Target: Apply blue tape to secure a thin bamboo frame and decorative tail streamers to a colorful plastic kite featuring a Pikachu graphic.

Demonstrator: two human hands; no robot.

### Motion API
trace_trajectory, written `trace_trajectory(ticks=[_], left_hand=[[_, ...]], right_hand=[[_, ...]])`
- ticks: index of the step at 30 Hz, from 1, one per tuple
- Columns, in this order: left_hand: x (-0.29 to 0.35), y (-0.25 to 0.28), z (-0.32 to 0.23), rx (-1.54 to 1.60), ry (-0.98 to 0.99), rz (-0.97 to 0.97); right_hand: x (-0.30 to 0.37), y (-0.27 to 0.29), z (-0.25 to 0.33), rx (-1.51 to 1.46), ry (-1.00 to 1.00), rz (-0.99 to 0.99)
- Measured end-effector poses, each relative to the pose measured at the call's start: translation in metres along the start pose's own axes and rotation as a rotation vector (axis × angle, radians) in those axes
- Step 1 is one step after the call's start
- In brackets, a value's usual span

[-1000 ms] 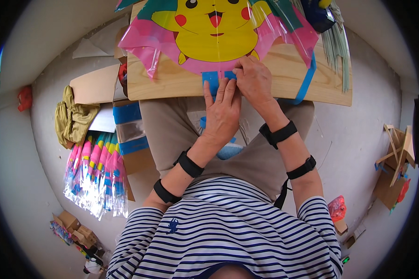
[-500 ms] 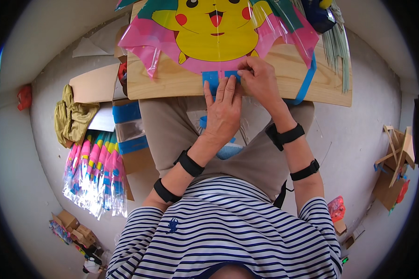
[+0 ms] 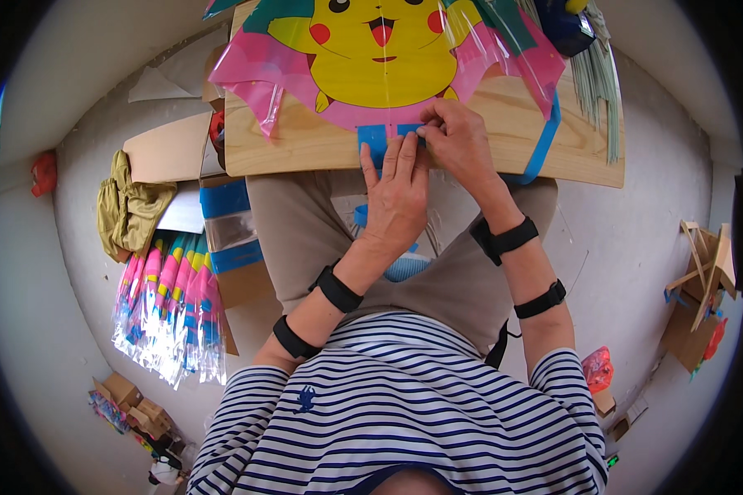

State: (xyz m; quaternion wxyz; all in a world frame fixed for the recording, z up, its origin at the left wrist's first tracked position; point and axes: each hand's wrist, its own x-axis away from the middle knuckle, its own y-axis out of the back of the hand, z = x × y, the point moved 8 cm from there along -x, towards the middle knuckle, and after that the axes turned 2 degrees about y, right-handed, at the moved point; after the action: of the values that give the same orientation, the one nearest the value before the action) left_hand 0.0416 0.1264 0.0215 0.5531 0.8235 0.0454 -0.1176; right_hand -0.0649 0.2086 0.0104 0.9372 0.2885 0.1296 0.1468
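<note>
A thin plastic kite [image 3: 380, 74] in pink and green with a big yellow cartoon figure lies over the wooden table [image 3: 305, 153]. Two blue strips meet its lower edge: a left strip [image 3: 372, 139] and a right strip [image 3: 407, 129]. My left hand [image 3: 398, 198] lies with fingers stretched, its fingertips resting on the blue strips at the table's near edge. Beside it, my right hand [image 3: 461, 142] pinches the outer end of the right strip between thumb and forefinger; the other fingers are curled in.
A long blue ribbon [image 3: 541, 148] hangs over the table's right edge. Thin pale sticks [image 3: 598, 99] lie at the far right corner. Packed kites in clear sleeves [image 3: 169, 305] hang from a carton at the left, near an olive cloth [image 3: 128, 206]. Wood scraps [image 3: 706, 268] stand far right.
The right hand's fingertips have shifted very slightly left and down at the strip. My left hand and the kite look almost unchanged.
</note>
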Motion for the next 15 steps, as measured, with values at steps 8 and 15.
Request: trace_trajectory(ticks=[8, 15], left_hand=[[-0.0001, -0.0003, -0.0024, 0.025, -0.003, -0.001], [-0.0003, 0.0003, -0.0017, 0.012, 0.026, -0.004]], right_hand=[[-0.0007, -0.0023, -0.0008, 0.034, -0.02, -0.018], [-0.0008, -0.0013, -0.0002, 0.067, -0.021, -0.033]])
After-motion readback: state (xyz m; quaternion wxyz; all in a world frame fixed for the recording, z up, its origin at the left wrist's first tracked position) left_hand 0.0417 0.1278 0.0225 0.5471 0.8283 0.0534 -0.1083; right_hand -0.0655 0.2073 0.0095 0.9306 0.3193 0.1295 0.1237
